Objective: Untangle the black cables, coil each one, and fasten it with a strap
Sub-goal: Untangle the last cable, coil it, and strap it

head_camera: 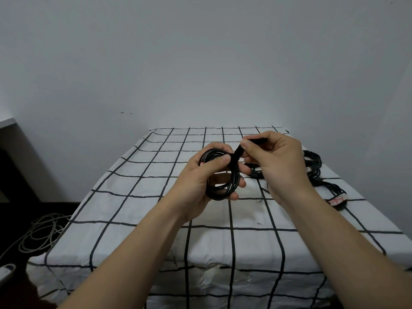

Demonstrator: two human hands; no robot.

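Coil (pixel 219 195) of thin, glossy black cable, round and several turns thick, sits in my left hand (pixel 196 186). The thumb presses across its upper turns and the fingers curl round its right side from behind. I hold it in the air above the middle of the table.

Strap (pixel 236 153): a flat, matt black band that rises from the coil's upper right edge. My right hand (pixel 281 161) pinches its free end between thumb and curled fingers, just beside the left thumb. I cannot tell whether the band already wraps fully round the turns.

Cloth (pixel 133 197): white fabric with a black grid of thin lines, creased where it hangs over the near edge of the table.

More cables (pixel 313 162) lie in a loose black heap on the cloth, behind and to the right of my right hand. A white label (pixel 337 200) with red marks lies at the heap's near end.

Grey wire (pixel 42 233) lies in slack loops on the dark floor to the left of the table.
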